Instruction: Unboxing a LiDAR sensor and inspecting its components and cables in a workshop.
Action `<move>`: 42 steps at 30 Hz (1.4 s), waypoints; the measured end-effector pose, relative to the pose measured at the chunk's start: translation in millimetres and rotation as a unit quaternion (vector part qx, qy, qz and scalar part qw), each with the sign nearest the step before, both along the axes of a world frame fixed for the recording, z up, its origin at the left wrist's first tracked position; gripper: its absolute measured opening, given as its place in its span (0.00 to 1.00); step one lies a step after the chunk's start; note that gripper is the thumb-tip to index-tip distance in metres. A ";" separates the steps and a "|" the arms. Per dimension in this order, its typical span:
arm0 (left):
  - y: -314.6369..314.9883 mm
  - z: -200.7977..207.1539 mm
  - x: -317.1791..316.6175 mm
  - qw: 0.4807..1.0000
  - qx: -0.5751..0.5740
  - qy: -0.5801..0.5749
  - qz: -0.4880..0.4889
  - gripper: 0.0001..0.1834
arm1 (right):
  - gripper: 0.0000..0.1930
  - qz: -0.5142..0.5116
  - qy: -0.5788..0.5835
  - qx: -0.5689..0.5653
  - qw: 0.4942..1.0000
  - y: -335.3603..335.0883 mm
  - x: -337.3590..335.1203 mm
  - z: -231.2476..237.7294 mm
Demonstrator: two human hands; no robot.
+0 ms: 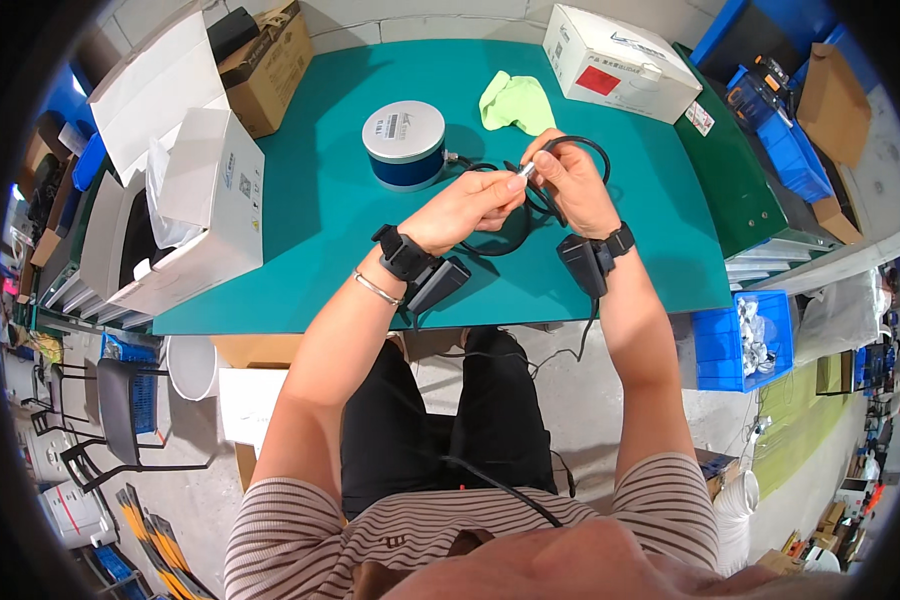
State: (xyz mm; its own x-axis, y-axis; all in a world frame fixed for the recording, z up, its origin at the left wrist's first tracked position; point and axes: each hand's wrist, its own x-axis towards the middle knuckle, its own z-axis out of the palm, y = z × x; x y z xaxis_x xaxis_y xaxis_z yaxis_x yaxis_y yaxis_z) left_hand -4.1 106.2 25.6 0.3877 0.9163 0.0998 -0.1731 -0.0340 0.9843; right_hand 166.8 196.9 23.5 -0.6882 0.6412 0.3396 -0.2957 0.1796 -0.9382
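Observation:
Above the middle of the green table, my left hand (475, 205) pinches a small silver cable connector (527, 171) between thumb and fingertips. My right hand (575, 185) is closed on the black cable (604, 160) right beside that connector; its fingers partly hide whether the connector is one piece or two joined. The cable hangs in loops around both hands. Left of them stands a round sensor (407, 165) with a silver top and dark blue side, a plug on its right side joined to black cable. A crumpled light green cloth (515, 102) lies behind my hands.
An opened white box (215, 200) with plastic wrapping stands on the left of the green table (320, 260), a brown carton (275, 75) behind it. At the back right sits a closed white box (620, 65). A blue bin (715, 350) hangs low by the right edge.

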 end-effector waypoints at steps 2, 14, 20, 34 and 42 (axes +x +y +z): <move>-0.1 -0.2 -1.4 1.000 -0.003 -0.005 -0.007 0.21 | 0.16 0.008 -0.001 0.003 1.000 -0.2 -0.8 0.9; 0.9 -1.6 0.4 0.992 -0.058 -0.104 -0.043 0.22 | 0.14 0.035 0.036 -0.018 0.999 0.5 -1.2 -1.1; -0.2 1.7 1.7 0.992 -0.054 -0.094 -0.060 0.21 | 0.14 0.047 0.049 -0.029 0.997 -0.6 -1.7 -1.9; 1.7 -4.4 4.1 0.994 -0.039 -0.063 -0.075 0.22 | 0.26 -0.010 0.028 -0.043 0.999 -3.1 -2.3 2.5; 1.9 -7.5 3.8 0.994 -0.031 -0.060 -0.087 0.23 | 0.25 -0.017 0.017 -0.014 1.000 -2.0 -0.5 3.0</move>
